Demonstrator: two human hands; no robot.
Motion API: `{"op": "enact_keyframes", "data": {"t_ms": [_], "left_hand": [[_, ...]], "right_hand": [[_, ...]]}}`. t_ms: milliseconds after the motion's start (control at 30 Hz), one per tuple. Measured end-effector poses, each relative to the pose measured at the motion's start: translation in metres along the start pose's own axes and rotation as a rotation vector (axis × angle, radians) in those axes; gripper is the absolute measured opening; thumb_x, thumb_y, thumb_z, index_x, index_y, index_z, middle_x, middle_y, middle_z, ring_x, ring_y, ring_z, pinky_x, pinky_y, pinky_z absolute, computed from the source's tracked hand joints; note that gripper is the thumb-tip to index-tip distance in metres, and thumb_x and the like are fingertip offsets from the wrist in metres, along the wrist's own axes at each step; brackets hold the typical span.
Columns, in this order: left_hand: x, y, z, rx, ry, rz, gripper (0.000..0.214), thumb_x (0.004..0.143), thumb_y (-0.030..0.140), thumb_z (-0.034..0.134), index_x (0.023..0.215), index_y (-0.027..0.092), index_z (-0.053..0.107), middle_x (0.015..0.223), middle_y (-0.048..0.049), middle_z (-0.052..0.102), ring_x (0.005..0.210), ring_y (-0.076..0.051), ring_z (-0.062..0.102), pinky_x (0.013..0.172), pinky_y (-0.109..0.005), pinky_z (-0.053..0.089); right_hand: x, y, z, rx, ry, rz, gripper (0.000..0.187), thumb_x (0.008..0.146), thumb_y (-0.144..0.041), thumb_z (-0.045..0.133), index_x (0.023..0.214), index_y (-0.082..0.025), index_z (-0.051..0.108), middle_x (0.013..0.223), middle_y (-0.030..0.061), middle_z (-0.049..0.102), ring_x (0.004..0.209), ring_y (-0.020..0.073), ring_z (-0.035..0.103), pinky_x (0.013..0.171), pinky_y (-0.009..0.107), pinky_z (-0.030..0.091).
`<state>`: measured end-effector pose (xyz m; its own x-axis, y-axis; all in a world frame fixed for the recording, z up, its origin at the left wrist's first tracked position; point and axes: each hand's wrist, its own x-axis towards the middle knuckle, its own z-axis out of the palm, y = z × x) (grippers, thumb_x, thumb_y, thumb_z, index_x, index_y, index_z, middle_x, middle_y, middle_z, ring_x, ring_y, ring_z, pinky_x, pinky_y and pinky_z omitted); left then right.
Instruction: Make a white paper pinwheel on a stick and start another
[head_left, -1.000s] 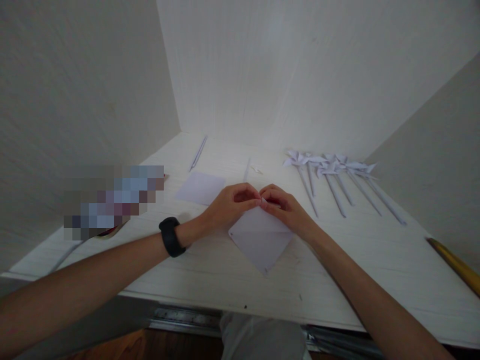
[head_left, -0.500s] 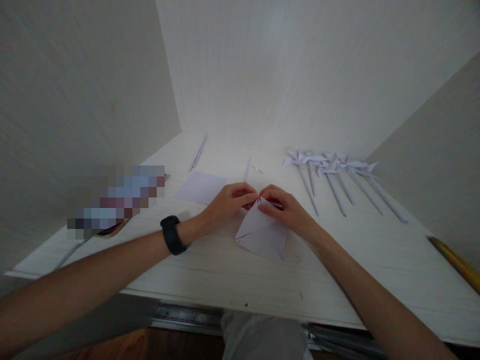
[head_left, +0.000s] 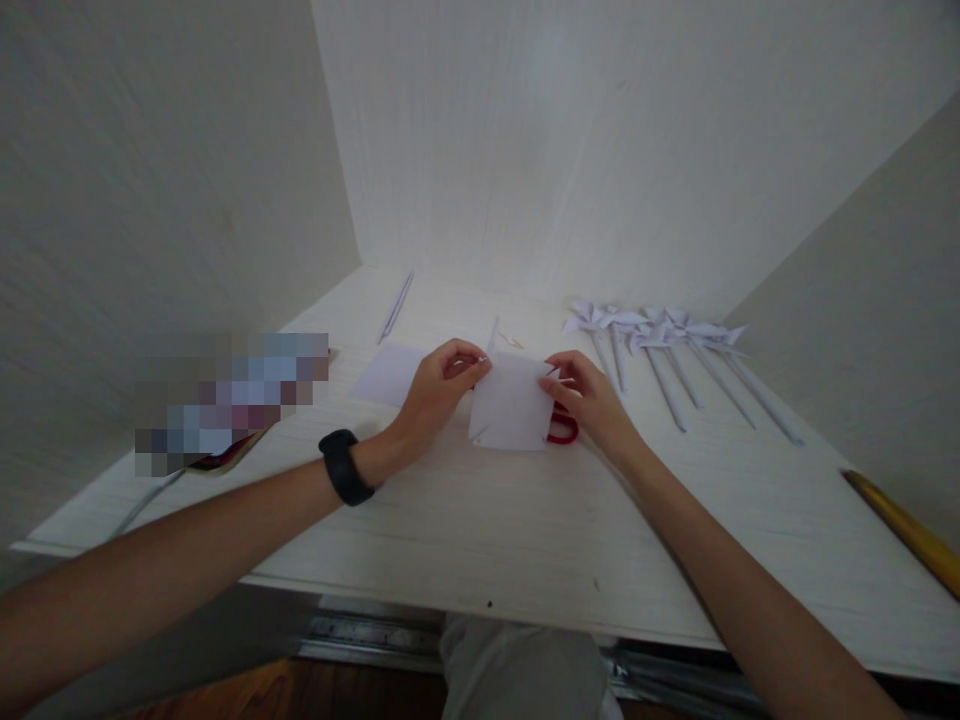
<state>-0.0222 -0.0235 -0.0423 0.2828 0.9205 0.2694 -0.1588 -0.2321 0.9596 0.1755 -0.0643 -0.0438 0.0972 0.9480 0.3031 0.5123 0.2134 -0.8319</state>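
Note:
A white square of paper (head_left: 511, 405) is held up off the white table (head_left: 480, 530) between both hands. My left hand (head_left: 439, 392), with a black band on the wrist, pinches the paper's upper left corner. My right hand (head_left: 589, 397) pinches its upper right corner. Red scissor handles (head_left: 562, 430) lie on the table just behind the paper's lower right edge, mostly hidden by it.
Several white paper pinwheels on sticks (head_left: 660, 345) lie at the back right. Another paper square (head_left: 386, 372) lies left of my left hand. Thin white sticks (head_left: 396, 305) lie near the back wall. A yellow rod (head_left: 904, 530) lies at the right edge. A blurred object (head_left: 225, 400) sits left.
The paper lay on the table with both hands pinching together at its top. Now the hands have parted and lifted it upright, uncovering red scissor handles behind.

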Motion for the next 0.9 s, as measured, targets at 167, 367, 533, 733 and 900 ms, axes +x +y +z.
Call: {"op": "enact_keyframes", "data": {"t_ms": [167,367,533,733,900], "left_hand": [[0.001,-0.006,0.0,0.013,-0.055,-0.08,0.019,0.068,0.022,0.064,0.082,0.015,0.054,0.083,-0.0004,0.058,0.073,-0.01,0.055,0.067,-0.024,0.043],[-0.002,-0.002,0.003,-0.004,-0.189,-0.156,0.03,0.067,0.014,0.053,0.097,0.017,0.054,0.105,-0.0053,0.058,0.094,-0.015,0.055,0.077,-0.027,0.044],[-0.003,0.002,0.005,0.08,-0.342,-0.197,0.024,0.074,0.03,0.057,0.091,0.014,0.058,0.083,-0.0034,0.062,0.076,-0.014,0.057,0.068,-0.026,0.043],[-0.004,-0.007,0.004,0.119,-0.437,-0.212,0.022,0.07,0.029,0.064,0.084,0.013,0.059,0.081,-0.0047,0.065,0.073,-0.014,0.06,0.066,-0.026,0.045],[-0.005,-0.008,0.005,0.104,-0.479,-0.168,0.022,0.07,0.029,0.064,0.084,0.013,0.061,0.083,-0.0048,0.065,0.076,-0.014,0.06,0.068,-0.026,0.045]], "right_hand": [[0.001,0.001,-0.002,0.118,-0.016,0.057,0.022,0.075,-0.04,0.056,0.076,-0.019,0.052,0.062,-0.0048,0.044,0.053,0.0083,0.043,0.047,0.021,0.035],[-0.001,0.0,-0.001,0.037,-0.032,0.015,0.022,0.076,-0.041,0.057,0.078,-0.019,0.055,0.058,-0.0058,0.04,0.05,0.0079,0.04,0.044,0.02,0.031],[-0.006,-0.009,0.004,0.045,-0.127,0.002,0.022,0.077,-0.04,0.057,0.078,-0.019,0.057,0.057,-0.0041,0.047,0.051,0.0083,0.043,0.046,0.021,0.034],[-0.008,-0.013,0.006,0.095,-0.193,-0.039,0.019,0.078,-0.037,0.057,0.08,-0.019,0.061,0.065,-0.0006,0.058,0.056,0.0099,0.05,0.05,0.022,0.037],[-0.008,-0.012,0.007,0.139,-0.233,-0.035,0.017,0.079,-0.036,0.057,0.081,-0.02,0.062,0.069,0.0,0.06,0.058,0.0101,0.051,0.051,0.022,0.037]]}}
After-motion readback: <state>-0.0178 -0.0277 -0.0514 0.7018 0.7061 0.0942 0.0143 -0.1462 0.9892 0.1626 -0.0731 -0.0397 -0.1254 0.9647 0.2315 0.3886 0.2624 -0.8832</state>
